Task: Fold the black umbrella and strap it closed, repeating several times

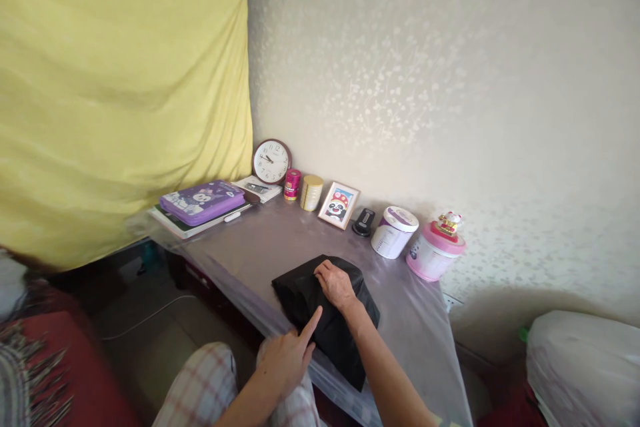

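A dark, creased black bag [345, 340] lies flat at the table's front, one corner hanging over the near edge. Fingers of my right hand [335, 283] are bent and pinched on its upper part. Lower down, my left hand [287, 357] is held over the bag's near left side with the index finger stretched out and the thumb apart. Its other fingers are curled and partly hidden. Whether the left fingertip touches the bag I cannot tell.
Along the wall stand a clock [272, 161], a pink can [292, 185], a yellow tin [311, 193], a framed panda picture [339, 205], a black stand [364, 221], a white tub [395, 233] and a pink-lidded tub [434, 255] bearing a cat figurine. A purple case [203, 202] lies left.
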### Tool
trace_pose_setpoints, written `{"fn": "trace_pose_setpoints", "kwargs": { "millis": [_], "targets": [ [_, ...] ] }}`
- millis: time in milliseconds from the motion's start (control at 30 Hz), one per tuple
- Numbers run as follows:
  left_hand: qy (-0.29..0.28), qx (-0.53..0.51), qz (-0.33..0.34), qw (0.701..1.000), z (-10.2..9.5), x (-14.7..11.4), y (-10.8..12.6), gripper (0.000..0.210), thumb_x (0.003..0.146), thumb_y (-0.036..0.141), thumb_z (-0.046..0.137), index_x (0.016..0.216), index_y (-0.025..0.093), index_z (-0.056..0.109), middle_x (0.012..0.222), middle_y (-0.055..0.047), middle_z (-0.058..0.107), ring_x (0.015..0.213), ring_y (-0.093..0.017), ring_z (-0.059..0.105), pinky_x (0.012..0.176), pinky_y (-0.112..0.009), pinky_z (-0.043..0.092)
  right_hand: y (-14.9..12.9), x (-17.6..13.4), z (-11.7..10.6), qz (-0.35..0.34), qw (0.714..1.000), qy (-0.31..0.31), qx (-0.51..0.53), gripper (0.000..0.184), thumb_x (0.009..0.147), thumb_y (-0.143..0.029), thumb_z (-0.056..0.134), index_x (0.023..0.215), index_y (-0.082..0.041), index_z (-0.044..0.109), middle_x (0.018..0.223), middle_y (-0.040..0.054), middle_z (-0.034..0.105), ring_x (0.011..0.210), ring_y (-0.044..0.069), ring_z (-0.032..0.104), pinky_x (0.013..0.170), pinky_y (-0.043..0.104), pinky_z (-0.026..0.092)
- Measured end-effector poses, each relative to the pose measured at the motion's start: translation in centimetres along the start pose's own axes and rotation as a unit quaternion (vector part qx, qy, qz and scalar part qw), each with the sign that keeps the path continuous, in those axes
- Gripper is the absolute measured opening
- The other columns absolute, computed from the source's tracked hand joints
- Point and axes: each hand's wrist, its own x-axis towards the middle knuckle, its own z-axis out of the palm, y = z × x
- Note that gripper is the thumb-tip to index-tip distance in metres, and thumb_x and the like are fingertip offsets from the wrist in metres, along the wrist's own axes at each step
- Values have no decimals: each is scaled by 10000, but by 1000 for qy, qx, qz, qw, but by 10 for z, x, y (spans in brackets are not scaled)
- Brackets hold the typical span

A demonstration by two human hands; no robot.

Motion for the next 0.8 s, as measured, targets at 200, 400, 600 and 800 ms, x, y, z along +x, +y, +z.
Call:
{"fn": "trace_pose_setpoints", "kwargs": {
  "millis": [200,400,600,800],
  "targets": [
    [4,-22,-12,1000,1,0,-1,576,922,327,302,1446,287,66,973,-73,666,866,-213,641,766,-305,458,-11,-25,-11,-26,993,85,79,223,942,-223,375,1004,-196,587,1088,67,595,966,143,590,864,269,474],
    [0,-17,-24,1000,2,0,1,582,922,314,307,1447,274,60,979,-85,665,875,-228,643,765,-324,464,1,-53,-6,-61,993,70,77,242,939,-234,401,1007,-202,631,1057,61,666,1060,189,570,986,422,385],
    [11,-13,-21,1000,5,2,1,584,918,298,314,1448,259,74,978,-90,665,871,-229,642,759,-322,464,58,-28,5,38,994,103,-12,306,944,-270,374,1008,-172,657,1061,87,681,1061,192,590,958,410,410],
    [-2,-42,-30,999,4,2,2,589,911,314,310,1447,273,71,1012,-80,662,911,-220,630,796,-318,451,53,-23,-5,67,986,152,-30,318,943,-241,359,1085,-131,621,1150,144,632,1120,240,554,972,473,390]
  ]
}}
